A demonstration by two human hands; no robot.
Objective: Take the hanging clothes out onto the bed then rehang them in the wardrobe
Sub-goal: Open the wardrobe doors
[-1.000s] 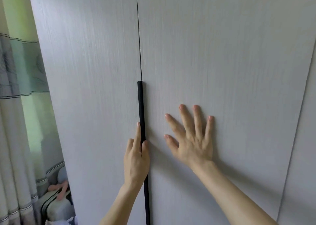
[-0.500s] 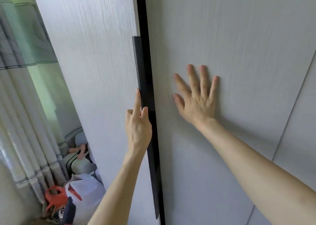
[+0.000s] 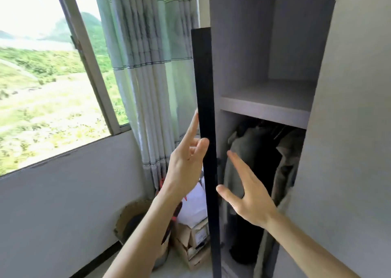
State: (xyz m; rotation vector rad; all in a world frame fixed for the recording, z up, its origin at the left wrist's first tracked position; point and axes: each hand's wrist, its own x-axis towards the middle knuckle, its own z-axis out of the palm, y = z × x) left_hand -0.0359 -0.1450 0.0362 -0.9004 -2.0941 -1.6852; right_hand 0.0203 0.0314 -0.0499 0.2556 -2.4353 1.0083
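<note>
**Daylit corner by a hillside window**

A large window (image 3: 42, 66) fills the upper left, and bright daylight comes through it from green hills outside. Its grey frame (image 3: 88, 66) slants across the view. Just right of the window hangs a pale green and white curtain (image 3: 148, 66) with thin dark stripes. Below the window runs a plain grey wall (image 3: 63, 203). Down and right of the window, cardboard boxes (image 3: 194, 246) sit on the pale floor (image 3: 175, 271). Farther right of the window stands the grey wardrobe (image 3: 349, 129).

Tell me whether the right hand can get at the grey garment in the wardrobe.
Probably yes. The door, held by the left hand, stands wide open, and the open right hand hovers before the grey garment with nothing between them.
</note>
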